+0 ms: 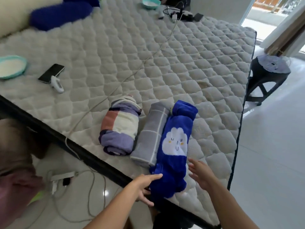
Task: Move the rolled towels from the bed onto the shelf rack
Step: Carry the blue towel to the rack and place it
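Blue rolled towel [175, 146] lies lengthwise, pointing away; hands flank it.

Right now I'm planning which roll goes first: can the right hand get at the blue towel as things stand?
Probably yes. The right hand is open beside the near end of the blue towel, with only bare mattress between them. The left hand already touches its other side, and the grey towel lies clear to the left.

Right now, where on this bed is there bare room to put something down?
The widest bare stretch is the quilted middle of the mattress, between the white cable and the far edge by the black stool. It is crowded near the corner, where the striped towel, grey towel and blue towel lie.
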Tool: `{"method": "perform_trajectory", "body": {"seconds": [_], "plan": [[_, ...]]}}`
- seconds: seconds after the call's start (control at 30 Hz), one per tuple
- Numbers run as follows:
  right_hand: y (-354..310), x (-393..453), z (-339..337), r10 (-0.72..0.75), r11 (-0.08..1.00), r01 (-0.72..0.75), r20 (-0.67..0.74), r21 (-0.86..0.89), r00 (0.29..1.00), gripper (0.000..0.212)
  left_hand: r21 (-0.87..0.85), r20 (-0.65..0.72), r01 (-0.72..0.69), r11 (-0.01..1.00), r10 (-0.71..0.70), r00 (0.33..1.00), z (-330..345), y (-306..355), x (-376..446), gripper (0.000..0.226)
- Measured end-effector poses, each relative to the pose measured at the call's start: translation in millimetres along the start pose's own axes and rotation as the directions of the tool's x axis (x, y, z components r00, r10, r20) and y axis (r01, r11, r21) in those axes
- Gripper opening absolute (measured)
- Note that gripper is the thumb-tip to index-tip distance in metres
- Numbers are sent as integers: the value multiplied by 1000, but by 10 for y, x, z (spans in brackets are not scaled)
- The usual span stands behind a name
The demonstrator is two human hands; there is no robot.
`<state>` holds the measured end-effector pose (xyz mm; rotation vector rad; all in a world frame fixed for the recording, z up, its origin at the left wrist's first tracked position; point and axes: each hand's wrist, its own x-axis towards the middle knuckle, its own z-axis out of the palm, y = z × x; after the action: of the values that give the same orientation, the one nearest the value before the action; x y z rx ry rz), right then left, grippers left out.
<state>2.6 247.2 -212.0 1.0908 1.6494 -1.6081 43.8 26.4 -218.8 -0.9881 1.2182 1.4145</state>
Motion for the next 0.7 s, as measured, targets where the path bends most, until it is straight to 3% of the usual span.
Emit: {"method": "perform_trajectory", "body": {"seconds": [0.13,0.37,0.57,0.7], "plan": [[-382,474,26,1,998,5,96,-63,995,36,-42,24,97,994,-96,995,37,157,208,92],[-898,902,216,-15,995,35,207,-96,978,52,-179,-22,188,966,-195,980,184,292,283,93],[-961,967,250,108,993,-115,268,13,957,45,-213,-48,170,962,-184,982,251,284,296,94],[-1018,808,314,91,987,-124,276,106,957,51,-224,-18,73,972,-79,997,228,220,212,97]]}}
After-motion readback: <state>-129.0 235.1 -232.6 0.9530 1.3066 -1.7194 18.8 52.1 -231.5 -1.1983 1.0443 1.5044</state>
